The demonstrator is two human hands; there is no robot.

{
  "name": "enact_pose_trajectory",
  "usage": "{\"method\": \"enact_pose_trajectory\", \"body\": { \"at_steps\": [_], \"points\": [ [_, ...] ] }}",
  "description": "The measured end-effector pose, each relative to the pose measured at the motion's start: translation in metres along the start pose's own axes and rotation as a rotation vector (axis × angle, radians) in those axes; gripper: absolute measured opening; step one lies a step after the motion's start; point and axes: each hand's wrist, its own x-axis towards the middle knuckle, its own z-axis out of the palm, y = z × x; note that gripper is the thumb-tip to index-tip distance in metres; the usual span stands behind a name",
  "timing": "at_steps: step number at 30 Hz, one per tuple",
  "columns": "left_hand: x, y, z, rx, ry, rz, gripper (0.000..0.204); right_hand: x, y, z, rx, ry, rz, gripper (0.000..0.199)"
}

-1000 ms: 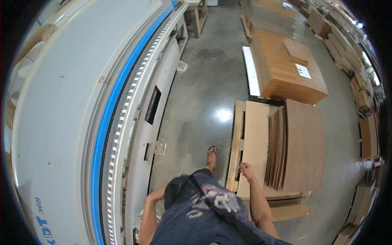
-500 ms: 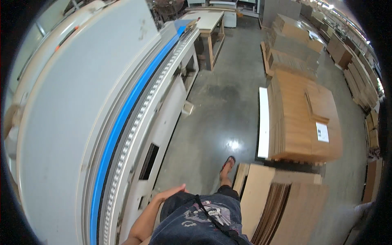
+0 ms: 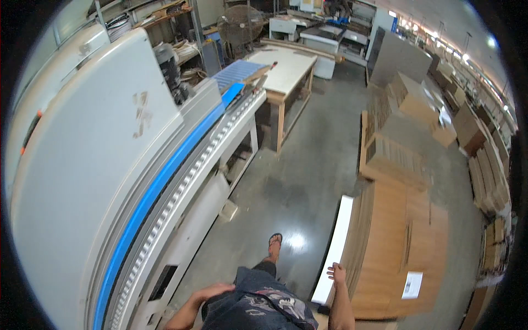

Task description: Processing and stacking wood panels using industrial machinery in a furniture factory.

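Observation:
My left hand (image 3: pixel 216 290) hangs beside my dark shirt (image 3: pixel 258 305), its fingers loosely stretched out and nothing seen in them. In front of the stacked brown panels, my right hand (image 3: pixel 337 273) is raised with loosely bent fingers, somewhat apart and empty. That stack (image 3: pixel 385 247) has a white edge strip (image 3: pixel 335 247) along its near side and a white label (image 3: pixel 412 285) on top. Whether the right hand touches the stack is hard to tell; it appears to be above the floor beside it. One sandalled foot (image 3: pixel 274 242) is forward on the floor.
On the left runs a long pale machine (image 3: pixel 99 148) with a blue strip (image 3: pixel 159 184). Beyond it stands a white-topped table (image 3: pixel 289 66) with wooden legs. More stacked boards (image 3: pixel 396 159) line the right. A grey floor aisle (image 3: pixel 308 137) runs between them. A large fan (image 3: pixel 240 25) stands behind.
I have walked forward; the machine and the labelled stack have shifted down in view. My right hand has come into sight, and the far table and machines show more.

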Motion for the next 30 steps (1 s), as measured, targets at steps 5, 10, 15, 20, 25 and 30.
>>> {"method": "enact_pose_trajectory", "body": {
  "at_steps": [5,10,15,20,25,30],
  "points": [
    [0.173,0.134,-0.075,0.361,0.010,-0.131,0.038,0.118,-0.143,0.040,-0.167,-0.111,0.066,0.031],
    [0.299,0.361,-0.178,0.885,0.376,0.268,0.023,0.175,-0.237,0.089,-1.038,-0.240,0.000,0.048],
    [0.413,0.614,-0.216,0.617,0.432,0.611,0.030,0.269,-0.347,0.126,-0.992,-0.283,-0.292,0.032],
    [0.532,0.762,-0.253,0.576,0.359,0.622,0.031,0.423,-0.487,0.158,-0.753,-0.637,-0.210,0.017],
    [0.619,0.839,-0.317,0.585,0.564,0.623,0.025,0.553,-0.660,0.168,-0.534,-0.981,-0.114,0.035],
    [0.657,0.895,-0.382,0.453,0.981,0.510,0.023,0.698,-0.740,0.182,-0.597,-1.089,-0.147,0.044]
  ]
}}
